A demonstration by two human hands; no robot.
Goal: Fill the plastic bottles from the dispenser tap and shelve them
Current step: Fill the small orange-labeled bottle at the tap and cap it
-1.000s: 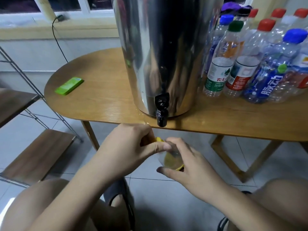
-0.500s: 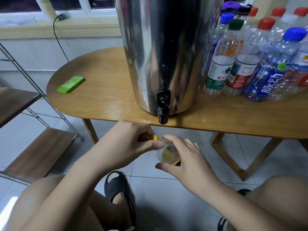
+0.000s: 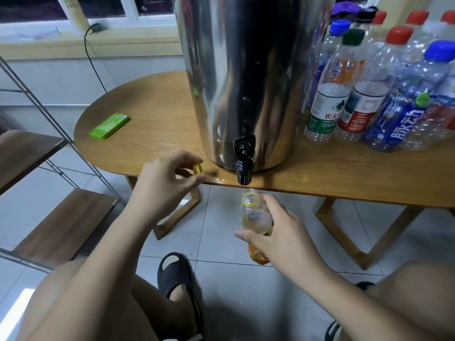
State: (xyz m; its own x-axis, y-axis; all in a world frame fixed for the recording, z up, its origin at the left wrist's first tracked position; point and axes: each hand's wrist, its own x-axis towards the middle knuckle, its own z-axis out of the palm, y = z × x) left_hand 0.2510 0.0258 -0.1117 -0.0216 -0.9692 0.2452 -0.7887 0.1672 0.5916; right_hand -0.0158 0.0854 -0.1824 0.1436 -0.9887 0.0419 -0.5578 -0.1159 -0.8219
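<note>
My right hand (image 3: 283, 232) grips the clear plastic bottle with the yellow neck ring and orange label (image 3: 253, 215). Its open mouth is just below the black plastic tap (image 3: 243, 163) of the tall stainless-steel dispenser (image 3: 246, 70). My left hand (image 3: 167, 183) pinches the small yellow screw cap (image 3: 197, 169) at the front edge of the oval wooden bench (image 3: 152, 107). Capped clear plastic bottles (image 3: 369, 94) stand crowded on the bench, right of the dispenser.

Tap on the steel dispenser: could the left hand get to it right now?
Probably yes: the left hand sits just beside the tap with nothing between them, though it pinches the yellow cap, leaving few free fingers.
</note>
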